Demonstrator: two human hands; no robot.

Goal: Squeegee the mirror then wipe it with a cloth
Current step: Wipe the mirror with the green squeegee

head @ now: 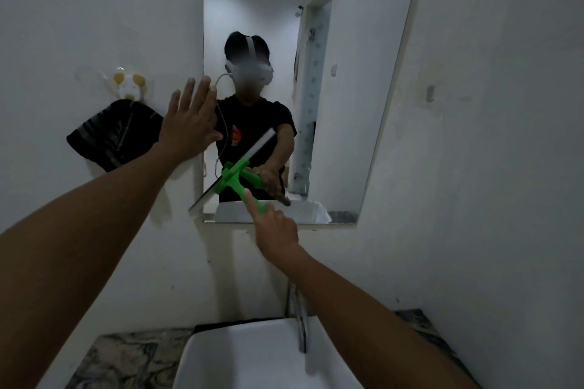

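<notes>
Head view. Sink (221,354) and tap (300,325) lie nearest, at the bottom edge. Above them, the right hand (278,230) is clamped on the green squeegee (235,181) handle, index finger laid along it. Left hand (189,123) is flat and spread, fingers apart, holding nothing, at the mirror (347,88) left edge.

Squeegee sits at the mirror's lower left corner. Blade's long axis runs diagonally, low-left to high-right, its low end past the left edge; handle points down-right toward the hand.

Judgement: level the blade, keep even pressure, overlap strokes. Dark cloth (110,136) hangs on the wall left of the mirror, untouched.
</notes>
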